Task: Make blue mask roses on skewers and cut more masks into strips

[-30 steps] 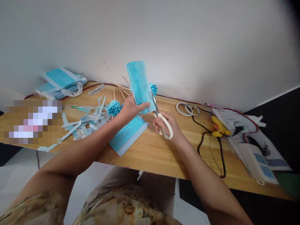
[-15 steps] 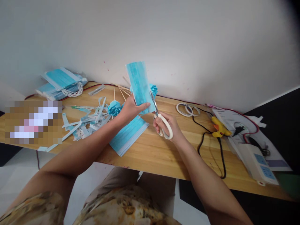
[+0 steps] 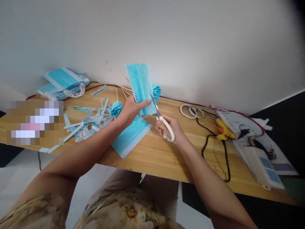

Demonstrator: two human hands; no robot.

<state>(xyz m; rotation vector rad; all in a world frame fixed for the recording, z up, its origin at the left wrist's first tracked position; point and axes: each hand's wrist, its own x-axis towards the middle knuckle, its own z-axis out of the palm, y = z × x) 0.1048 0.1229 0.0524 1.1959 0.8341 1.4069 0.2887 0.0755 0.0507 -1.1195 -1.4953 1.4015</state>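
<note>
My left hand (image 3: pixel 130 110) is closed on the lower end of a blue face mask (image 3: pixel 140 84), holding it upright above the wooden table (image 3: pixel 157 152). My right hand (image 3: pixel 170 126) grips white-handled scissors (image 3: pixel 162 121), whose blades touch the mask's right edge just above my left fingers. A small stack of blue masks (image 3: pixel 130 136) lies flat on the table below both hands.
Cut blue and white strips (image 3: pixel 88 122) and a blue mask flower (image 3: pixel 116 108) lie to the left, with wooden sticks (image 3: pixel 122 92) behind. A mask pile (image 3: pixel 63 84) sits far left. Tape rolls (image 3: pixel 190 111), a yellow glue gun (image 3: pixel 222 130) with black cord and a power strip (image 3: pixel 260 165) are right.
The scissors have moved slightly up along the mask's right edge. The mask has tilted a little to the left in my left hand.
</note>
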